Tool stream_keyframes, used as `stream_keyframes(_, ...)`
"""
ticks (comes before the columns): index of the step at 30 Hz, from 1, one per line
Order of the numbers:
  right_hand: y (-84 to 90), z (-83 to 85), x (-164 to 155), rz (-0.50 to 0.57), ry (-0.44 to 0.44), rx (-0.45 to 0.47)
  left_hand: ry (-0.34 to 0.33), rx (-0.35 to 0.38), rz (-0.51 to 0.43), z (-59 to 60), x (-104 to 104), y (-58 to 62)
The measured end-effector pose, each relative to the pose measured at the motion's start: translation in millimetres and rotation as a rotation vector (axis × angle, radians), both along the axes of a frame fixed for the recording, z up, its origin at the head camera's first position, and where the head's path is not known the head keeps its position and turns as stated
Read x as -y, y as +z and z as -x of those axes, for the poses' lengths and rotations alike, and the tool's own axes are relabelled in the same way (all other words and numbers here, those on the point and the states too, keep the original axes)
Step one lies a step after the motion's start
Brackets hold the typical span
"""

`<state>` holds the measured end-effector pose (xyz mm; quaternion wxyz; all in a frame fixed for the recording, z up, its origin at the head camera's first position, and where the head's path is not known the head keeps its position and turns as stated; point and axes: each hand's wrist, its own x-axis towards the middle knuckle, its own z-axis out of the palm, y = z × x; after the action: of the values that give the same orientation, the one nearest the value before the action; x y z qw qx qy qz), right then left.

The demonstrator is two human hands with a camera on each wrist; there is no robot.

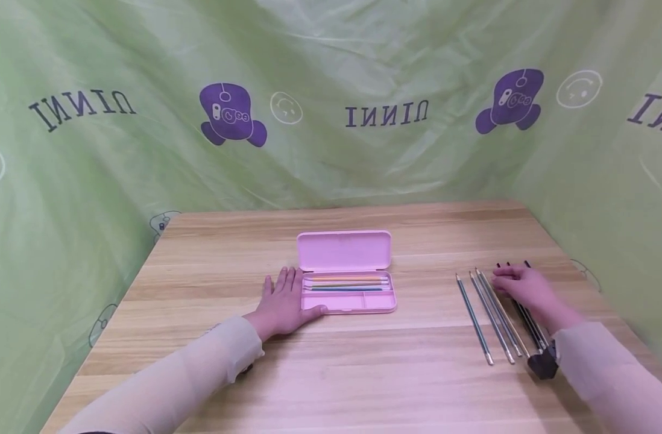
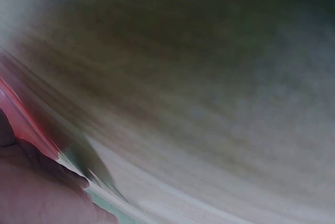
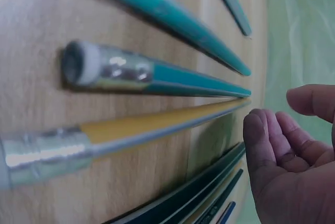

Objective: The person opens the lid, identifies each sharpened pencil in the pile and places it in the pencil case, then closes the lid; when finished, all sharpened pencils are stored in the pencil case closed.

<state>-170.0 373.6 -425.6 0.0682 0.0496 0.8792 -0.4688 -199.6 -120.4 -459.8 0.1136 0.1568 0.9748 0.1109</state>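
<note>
A light wooden table [image 1: 363, 374] with long plank grain fills the lower half of the head view, its far edge running across the middle of the frame. Behind and to both sides hangs a wrinkled pale green fabric backdrop [image 1: 331, 54], filling the upper half and both side edges. It is printed with mirrored dark lettering [image 1: 386, 114] at upper centre, purple cartoon figures [image 1: 232, 114] at upper left and upper right, and faint white round smiley outlines [image 1: 286, 108]. A small black object [image 1: 544, 364] sits on the table at lower right.
</note>
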Motion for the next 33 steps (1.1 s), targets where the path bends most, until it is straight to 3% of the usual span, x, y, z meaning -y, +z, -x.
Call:
stream_keyframes(6,-6.7,-3.0,6,-0.162,-0.014,-0.017,-0.001,0.006,-0.017,-4.1,-2,7.4)
stream_keyframes(17,-16.3,-7.9,13,-0.163,-0.067,-0.029,-0.003,0.007,-0.016,-4.7,-2,12.8)
stream_keyframes(33,-15.1,-4.2,23,-0.447,-0.023,-0.093,-0.006,0.005,-0.016,-0.9,-1,5.1)
